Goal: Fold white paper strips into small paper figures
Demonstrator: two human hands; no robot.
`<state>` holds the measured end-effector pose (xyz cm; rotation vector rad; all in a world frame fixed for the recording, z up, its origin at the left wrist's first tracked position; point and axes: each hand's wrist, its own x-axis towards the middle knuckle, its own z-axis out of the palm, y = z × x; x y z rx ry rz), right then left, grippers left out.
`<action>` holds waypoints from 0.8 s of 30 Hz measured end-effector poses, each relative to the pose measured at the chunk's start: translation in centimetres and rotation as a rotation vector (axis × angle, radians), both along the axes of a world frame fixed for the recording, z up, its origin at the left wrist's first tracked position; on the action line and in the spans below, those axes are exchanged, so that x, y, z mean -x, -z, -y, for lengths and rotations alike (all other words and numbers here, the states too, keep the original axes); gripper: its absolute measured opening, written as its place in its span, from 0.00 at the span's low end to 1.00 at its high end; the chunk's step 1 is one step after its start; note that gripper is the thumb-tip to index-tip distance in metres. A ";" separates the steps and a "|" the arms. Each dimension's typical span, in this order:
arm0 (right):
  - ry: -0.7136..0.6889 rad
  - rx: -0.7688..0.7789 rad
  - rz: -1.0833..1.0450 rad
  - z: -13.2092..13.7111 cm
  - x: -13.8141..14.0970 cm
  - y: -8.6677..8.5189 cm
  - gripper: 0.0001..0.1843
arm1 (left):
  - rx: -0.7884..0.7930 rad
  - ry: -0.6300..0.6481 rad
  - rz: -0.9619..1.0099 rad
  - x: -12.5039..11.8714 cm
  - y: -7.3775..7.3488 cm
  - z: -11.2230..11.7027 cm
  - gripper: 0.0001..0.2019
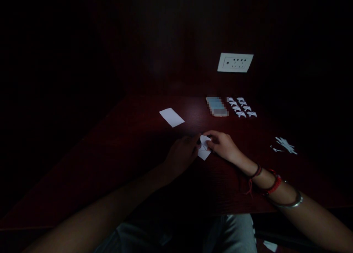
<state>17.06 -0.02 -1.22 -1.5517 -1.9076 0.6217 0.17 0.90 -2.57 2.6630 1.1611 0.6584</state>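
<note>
- Paper piece point(204, 152): small, white, part-folded; lying on the dark red table point(132, 142) near its front edge, between the two hands.
- Right hand point(222, 145): resting on the table just right of the paper piece; fingers drawn together and closing on its upper right corner, thumb side tucked against the fold.
- Left hand point(180, 154): lying in deep shadow, fingertips meeting the left edge of the paper piece; whether they are pinching or only pressing cannot be told.
- Step in hand, as judged: a crease is being set, one hand steadying while the other is working the corner.
- What a further fold is calling for, as judged: edges kept lined up and the paper piece held flat, since it is small and light.
- Right wrist: wearing a red cord bracelet point(273, 185) and a metal bangle point(289, 203).
- White sheet point(171, 117): lying flat and unfolded, well apart to the left rear.
- Folded pieces point(242, 107): sitting in two short rows at the right rear.
- Blurred block point(217, 106): standing just left of those rows; detail unreadable.
- Paper scraps point(285, 145): lying scattered at far right.
- Wall socket point(235, 62): showing white on the dark wall behind.
</note>
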 end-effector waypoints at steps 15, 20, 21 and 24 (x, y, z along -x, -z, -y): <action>-0.056 0.085 -0.105 -0.1 -0.2 0.7 0.09 | 0.093 -0.026 0.066 0.0 -0.1 -0.1 0.09; -0.097 0.136 -0.118 -0.2 -0.5 0.8 0.09 | 0.139 0.023 0.126 0.3 0.1 -0.1 0.07; -0.095 0.143 -0.119 -0.3 -0.6 0.9 0.09 | 0.149 0.037 0.132 0.3 0.0 -0.1 0.07; -0.080 0.153 -0.161 -0.5 -0.6 1.4 0.08 | 0.176 0.077 0.138 0.2 -0.3 -0.1 0.09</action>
